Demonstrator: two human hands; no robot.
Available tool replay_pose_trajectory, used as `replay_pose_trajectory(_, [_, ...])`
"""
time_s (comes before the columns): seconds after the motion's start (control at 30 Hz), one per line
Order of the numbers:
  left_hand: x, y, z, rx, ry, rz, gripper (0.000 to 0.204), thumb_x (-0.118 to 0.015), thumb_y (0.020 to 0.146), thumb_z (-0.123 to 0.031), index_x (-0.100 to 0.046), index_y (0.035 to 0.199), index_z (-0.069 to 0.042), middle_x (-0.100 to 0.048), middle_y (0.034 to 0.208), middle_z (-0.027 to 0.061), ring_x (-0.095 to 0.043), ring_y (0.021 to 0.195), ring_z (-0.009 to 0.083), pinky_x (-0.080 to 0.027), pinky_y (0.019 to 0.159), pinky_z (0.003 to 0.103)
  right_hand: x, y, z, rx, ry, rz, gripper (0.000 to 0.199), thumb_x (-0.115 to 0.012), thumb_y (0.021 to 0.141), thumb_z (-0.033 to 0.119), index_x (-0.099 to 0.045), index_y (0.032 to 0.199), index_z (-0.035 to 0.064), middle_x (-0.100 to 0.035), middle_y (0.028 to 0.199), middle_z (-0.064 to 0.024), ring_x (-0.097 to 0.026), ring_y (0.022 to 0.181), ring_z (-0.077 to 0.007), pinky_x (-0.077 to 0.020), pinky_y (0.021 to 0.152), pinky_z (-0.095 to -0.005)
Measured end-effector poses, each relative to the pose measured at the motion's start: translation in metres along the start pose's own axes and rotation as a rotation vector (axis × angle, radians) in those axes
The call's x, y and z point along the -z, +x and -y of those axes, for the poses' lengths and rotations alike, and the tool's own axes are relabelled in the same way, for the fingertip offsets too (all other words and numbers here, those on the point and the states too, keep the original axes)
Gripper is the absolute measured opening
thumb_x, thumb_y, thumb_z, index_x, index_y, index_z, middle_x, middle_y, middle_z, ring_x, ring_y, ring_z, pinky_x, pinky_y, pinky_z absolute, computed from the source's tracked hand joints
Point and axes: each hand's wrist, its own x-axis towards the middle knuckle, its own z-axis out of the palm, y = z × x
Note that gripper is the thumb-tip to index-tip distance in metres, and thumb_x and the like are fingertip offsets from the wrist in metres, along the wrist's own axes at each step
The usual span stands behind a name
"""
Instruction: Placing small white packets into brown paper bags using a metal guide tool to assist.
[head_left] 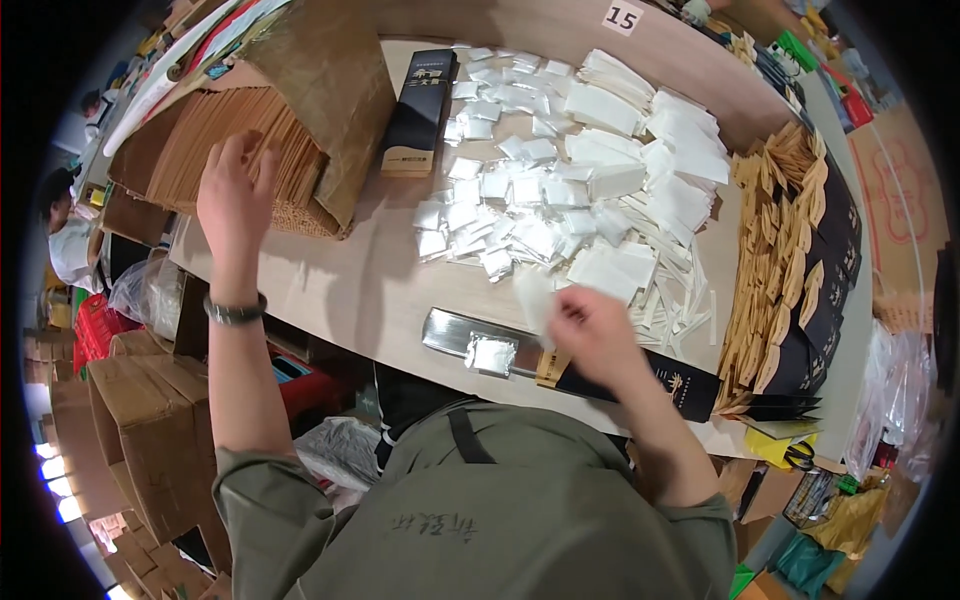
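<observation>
- Fingers (232,148) of the left hand (236,188) are standing spread at brown envelopes (190,135); contact is remaining unclear.
- The envelopes are filling an open cardboard box (322,70) on the tabletop (335,285).
- The right hand (600,335) is pinching a blurred white packet (534,295) near a black pouch (688,384).
- A silver packet (491,353) is lying on a metal tray (442,331) beside that pouch.
- Loose silver packets (495,187) are lying farther back.
- Filled-looking black pouches (828,235) are standing along the right.
</observation>
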Motion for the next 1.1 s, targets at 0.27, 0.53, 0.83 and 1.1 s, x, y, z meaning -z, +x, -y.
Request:
replay_pose_trajectory(0.27, [-0.029,0.022,0.059,0.099,0.056,0.428,0.021,-0.057,0.088,-0.015,-0.073,0.099,-0.005,-0.067,0.085,0.0262,-0.066,0.086,0.0429,-0.053,0.075,0.05,-0.046,-0.013,0.001,0.343,-0.694,0.261,0.012,-0.067,0.085,0.015,-0.06,0.089,0.0055,-0.062,0.085,-0.0121,-0.063,0.085,-0.0328,-0.051,0.068,-0.0433])
replay_pose_trajectory(0.53, [-0.014,0.021,0.059,0.176,0.121,0.236,0.026,-0.055,0.09,-0.013,-0.067,0.111,-0.004,-0.068,0.096,0.0246,-0.065,0.091,0.0415,-0.051,0.076,0.046,-0.053,-0.014,0.001,0.255,-0.544,0.259,0.02,-0.068,0.088,0.022,-0.058,0.095,0.0071,-0.061,0.088,-0.0114,-0.062,0.084,-0.0324,-0.0516,0.067,-0.0434])
replay_pose_trajectory(0.83, [-0.006,-0.176,-0.013,0.674,-0.49,-0.016,0.016,-0.048,0.104,-0.01,-0.058,0.097,0.001,-0.056,0.085,0.0016,-0.051,0.081,0.011,-0.044,0.077,0.026,-0.057,-0.026,0.0,0.396,-0.426,0.009,0.026,-0.075,0.082,0.019,-0.061,0.1,0.0076,-0.059,0.088,-0.0088,-0.063,0.081,-0.0285,-0.0526,0.064,-0.0386])
replay_pose_trajectory(1.1, [-0.015,-0.187,-0.132,0.079,-0.719,0.643,0.053,-0.089,0.068,-0.03,-0.063,0.109,-0.008,-0.061,0.087,0.0081,-0.064,0.076,0.0243,-0.052,0.067,0.033,-0.06,-0.029,-0.014,0.338,-0.4,-0.042,0.019,-0.073,0.081,0.012,-0.064,0.097,0.0077,-0.059,0.087,-0.0094,-0.064,0.079,-0.0287,-0.0534,0.064,-0.0384])
